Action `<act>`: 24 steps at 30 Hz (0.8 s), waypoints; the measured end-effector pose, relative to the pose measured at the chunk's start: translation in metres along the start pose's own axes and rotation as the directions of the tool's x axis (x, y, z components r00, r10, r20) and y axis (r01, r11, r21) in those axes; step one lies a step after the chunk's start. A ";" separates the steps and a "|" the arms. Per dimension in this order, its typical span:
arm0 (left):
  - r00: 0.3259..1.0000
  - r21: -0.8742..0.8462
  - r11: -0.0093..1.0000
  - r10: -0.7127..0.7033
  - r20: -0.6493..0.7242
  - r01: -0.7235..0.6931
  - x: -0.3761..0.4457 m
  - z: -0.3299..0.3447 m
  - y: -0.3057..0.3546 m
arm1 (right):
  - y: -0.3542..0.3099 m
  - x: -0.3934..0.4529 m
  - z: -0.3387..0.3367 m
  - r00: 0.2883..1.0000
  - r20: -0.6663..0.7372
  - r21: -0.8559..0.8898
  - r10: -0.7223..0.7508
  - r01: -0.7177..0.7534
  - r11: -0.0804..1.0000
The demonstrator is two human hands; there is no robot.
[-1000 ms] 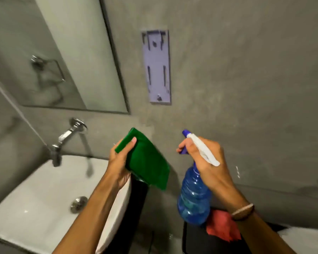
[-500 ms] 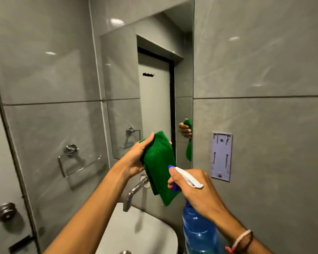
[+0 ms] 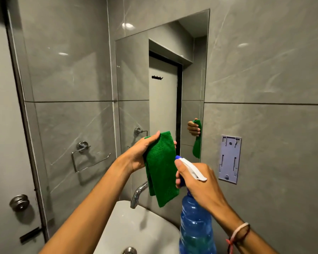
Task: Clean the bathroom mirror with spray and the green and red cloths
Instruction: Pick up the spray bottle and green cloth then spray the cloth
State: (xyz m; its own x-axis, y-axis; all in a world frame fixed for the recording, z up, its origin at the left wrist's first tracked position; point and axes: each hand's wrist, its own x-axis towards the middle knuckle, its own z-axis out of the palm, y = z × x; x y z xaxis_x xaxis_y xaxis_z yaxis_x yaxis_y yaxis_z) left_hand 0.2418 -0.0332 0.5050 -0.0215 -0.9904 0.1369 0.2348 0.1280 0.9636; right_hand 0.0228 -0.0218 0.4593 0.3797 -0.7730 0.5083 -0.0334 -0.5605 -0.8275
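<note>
The tall frameless mirror (image 3: 162,74) hangs on the grey tiled wall straight ahead. My left hand (image 3: 140,153) grips the folded green cloth (image 3: 161,167), which hangs down in front of the mirror's lower part. My right hand (image 3: 198,178) holds the blue spray bottle (image 3: 195,224) by its neck, thumb on the white trigger head, nozzle pointing up and left toward the mirror. The cloth and my left hand are reflected at the mirror's right edge. The red cloth is out of view.
A white basin (image 3: 136,230) with a chrome tap (image 3: 137,194) sits below the mirror. A chrome towel ring (image 3: 84,154) is on the left wall, a door with a knob (image 3: 19,202) at far left. A pale purple wall bracket (image 3: 229,159) is at right.
My view has swung up from the basin to the mirror. Both hands rose with it, keeping the green cloth and the spray bottle. The red cloth has dropped out of sight.
</note>
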 end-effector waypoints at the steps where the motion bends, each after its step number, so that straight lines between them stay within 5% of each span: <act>1: 1.000 -0.003 1.000 -0.004 0.005 0.004 0.000 0.001 0.000 | 0.000 -0.002 0.000 1.000 0.007 -0.002 0.009 -0.009 1.000; 4: 1.000 -0.019 1.000 -0.008 0.011 0.009 0.000 0.002 0.000 | 0.005 -0.007 0.001 1.000 -0.021 -0.122 -0.016 0.013 0.992; 16: 0.999 0.029 0.999 -0.035 0.005 0.035 -0.002 0.015 0.000 | 0.016 -0.019 -0.004 0.997 -0.072 -0.112 -0.022 0.014 0.994; 24: 0.999 0.017 0.999 -0.039 0.029 0.038 -0.004 0.016 -0.005 | 0.013 -0.035 0.009 0.999 0.027 -0.140 -0.038 0.041 0.989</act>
State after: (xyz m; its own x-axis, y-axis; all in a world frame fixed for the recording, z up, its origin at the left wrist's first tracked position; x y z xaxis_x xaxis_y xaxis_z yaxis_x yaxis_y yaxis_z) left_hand 0.2248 -0.0290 0.5030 -0.0583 -0.9927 0.1059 0.2173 0.0910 0.9719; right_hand 0.0172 0.0007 0.4290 0.4057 -0.7427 0.5327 -0.1463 -0.6281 -0.7642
